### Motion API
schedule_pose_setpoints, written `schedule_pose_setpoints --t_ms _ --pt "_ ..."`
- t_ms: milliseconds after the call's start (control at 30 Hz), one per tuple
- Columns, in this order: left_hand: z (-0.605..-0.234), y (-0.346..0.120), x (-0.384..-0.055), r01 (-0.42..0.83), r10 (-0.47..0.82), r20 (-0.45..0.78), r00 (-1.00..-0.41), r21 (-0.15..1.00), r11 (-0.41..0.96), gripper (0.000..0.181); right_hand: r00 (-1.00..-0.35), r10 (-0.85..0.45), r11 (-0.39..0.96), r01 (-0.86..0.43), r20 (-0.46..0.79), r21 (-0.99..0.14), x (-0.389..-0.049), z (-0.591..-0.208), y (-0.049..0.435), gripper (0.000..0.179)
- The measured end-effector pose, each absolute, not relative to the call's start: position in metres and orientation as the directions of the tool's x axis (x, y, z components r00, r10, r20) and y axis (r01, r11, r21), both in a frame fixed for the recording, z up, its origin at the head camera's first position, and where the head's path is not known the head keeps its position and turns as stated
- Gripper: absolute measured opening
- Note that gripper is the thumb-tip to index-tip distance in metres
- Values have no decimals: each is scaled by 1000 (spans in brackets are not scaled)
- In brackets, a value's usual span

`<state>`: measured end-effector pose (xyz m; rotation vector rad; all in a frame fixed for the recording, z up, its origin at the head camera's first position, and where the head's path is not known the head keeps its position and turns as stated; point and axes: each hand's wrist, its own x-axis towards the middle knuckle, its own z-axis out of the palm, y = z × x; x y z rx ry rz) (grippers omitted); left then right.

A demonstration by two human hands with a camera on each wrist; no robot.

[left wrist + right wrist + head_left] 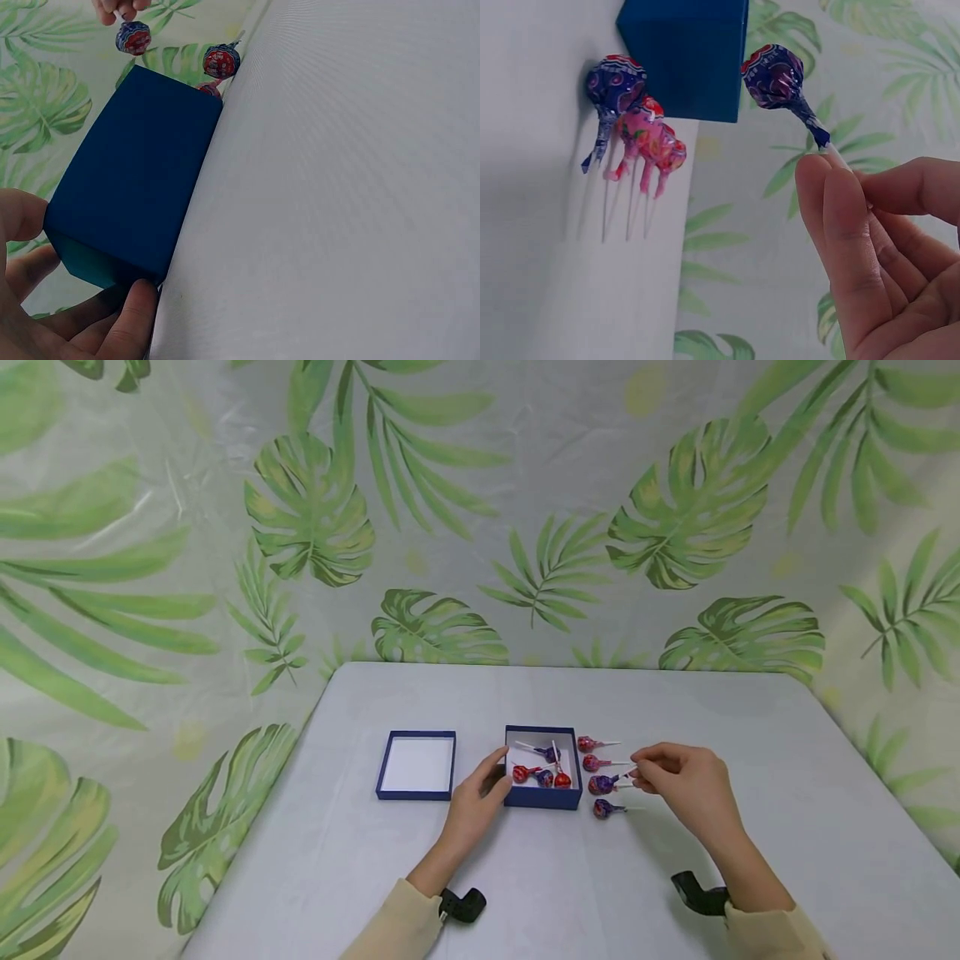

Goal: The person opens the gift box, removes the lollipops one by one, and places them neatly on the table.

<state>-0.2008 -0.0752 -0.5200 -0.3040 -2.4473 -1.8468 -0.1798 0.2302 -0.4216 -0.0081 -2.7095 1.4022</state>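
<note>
A blue box (pixel 543 799) with a white inside stands on the table and holds several wrapped lollipops, red ones (pixel 521 773) and purple ones (pixel 545 779). At its left wall is my left hand (pixel 474 802), thumb and fingers touching the side and its corners. My right hand (pixel 686 781) pinches the white stick of a purple lollipop (pixel 776 79) between thumb and fingers, to the right of the box. That lollipop hangs above the table, its wrapped head pointing toward the box. Beside the box's right wall lie pink lollipops (pixel 586 744) and a purple lollipop (pixel 616 86), sticks pointing right.
A shallow blue-edged box lid (pixel 416 795) lies to the left of the box, white inside facing up. Both rest on a white-covered table (pixel 600 893). Behind it hangs a leaf-patterned sheet (pixel 562 485). Each wrist carries a black camera mount (pixel 465 906).
</note>
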Motion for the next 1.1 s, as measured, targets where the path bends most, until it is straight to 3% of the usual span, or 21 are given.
schedule_pose_setpoints --t_ms 1100 --pt "-521 -75 -203 205 112 180 -977 937 282 47 -993 44 559 116 -110 -821 -163 -460 240 19"
